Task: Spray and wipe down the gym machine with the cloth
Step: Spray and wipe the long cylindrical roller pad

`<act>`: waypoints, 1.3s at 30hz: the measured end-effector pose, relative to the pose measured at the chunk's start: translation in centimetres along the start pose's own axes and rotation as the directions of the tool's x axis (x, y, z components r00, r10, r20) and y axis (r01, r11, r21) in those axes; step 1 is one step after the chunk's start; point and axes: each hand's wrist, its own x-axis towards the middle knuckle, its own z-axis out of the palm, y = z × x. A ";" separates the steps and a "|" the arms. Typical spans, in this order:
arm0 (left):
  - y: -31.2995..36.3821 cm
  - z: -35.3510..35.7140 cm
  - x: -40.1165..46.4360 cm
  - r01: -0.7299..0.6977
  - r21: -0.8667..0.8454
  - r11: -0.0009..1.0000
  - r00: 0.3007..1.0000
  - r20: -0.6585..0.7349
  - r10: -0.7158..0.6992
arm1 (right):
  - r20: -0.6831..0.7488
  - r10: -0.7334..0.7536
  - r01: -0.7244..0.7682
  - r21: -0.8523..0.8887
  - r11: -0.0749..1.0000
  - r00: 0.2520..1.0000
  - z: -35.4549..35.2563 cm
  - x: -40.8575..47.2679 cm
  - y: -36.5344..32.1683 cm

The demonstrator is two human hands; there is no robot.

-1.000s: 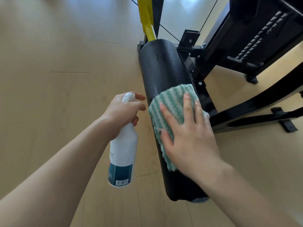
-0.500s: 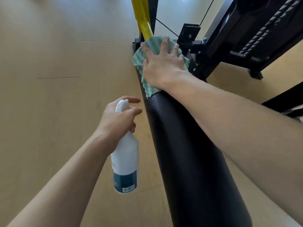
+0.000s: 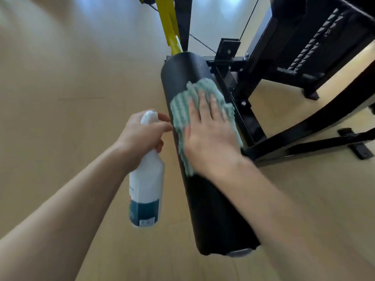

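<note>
A long black padded roller [image 3: 215,209] of the gym machine runs from the centre top toward the bottom of the view. A green and white striped cloth [image 3: 180,110] lies over the roller's upper half. My right hand [image 3: 209,134] presses flat on the cloth with straight fingers. Left of the roller, my left hand [image 3: 142,136] grips the neck of a white spray bottle [image 3: 147,191] with a dark teal label, which hangs upright close beside the roller.
The machine's black steel frame [image 3: 308,128] and a floor foot [image 3: 357,147] spread out to the right. A yellow arm [image 3: 170,29] and thin cables rise behind the roller's far end. Light wooden floor [image 3: 60,98] surrounds everything.
My right hand slid the cloth from the roller's far end back toward me to its upper middle. The left hand with the bottle stayed beside the roller.
</note>
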 end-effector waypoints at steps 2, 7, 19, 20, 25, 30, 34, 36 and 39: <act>0.4 0.1 0.9 0.011 -0.031 0.999 0.998 -0.054 -0.012 | -0.108 0.005 -0.001 0.040 0.999 0.994 1.7 -7.0 0.5; 0.2 0.7 1.5 0.030 -0.061 0.998 0.998 -0.047 -0.033 | -0.164 0.017 -0.018 -0.002 1.000 0.986 2.8 -9.8 1.3; 0.0 -0.9 2.6 0.083 -0.002 0.997 0.993 -0.079 -0.082 | 0.024 0.046 -0.046 0.023 0.999 0.999 -1.8 15.8 0.0; 0.0 -1.2 2.4 0.072 0.006 0.997 0.993 -0.089 -0.071 | 0.027 0.045 -0.045 0.015 0.999 0.999 -2.0 16.5 -0.3; 0.0 -1.3 -0.1 0.035 0.058 0.998 0.998 -0.053 -0.032 | 0.075 -0.001 0.001 -0.001 1.000 0.997 -2.9 15.7 -0.4; 0.4 -0.1 -1.2 0.026 0.064 0.998 0.999 -0.028 -0.025 | 0.084 -0.040 0.045 -0.055 0.997 0.996 -1.2 2.7 -0.3; 0.6 0.9 -0.8 0.036 0.041 0.999 0.999 -0.010 -0.036 | -0.117 -0.014 0.019 0.042 0.999 0.993 3.2 -11.5 0.1; 0.4 0.9 -0.5 0.035 0.035 0.999 0.999 -0.013 -0.035 | -0.171 0.002 0.002 0.022 1.000 0.985 4.5 -14.3 0.8; 0.3 0.8 -0.3 0.025 0.066 0.998 1.000 -0.009 -0.025 | -0.178 -0.006 0.007 0.002 1.000 0.984 3.9 -13.4 1.1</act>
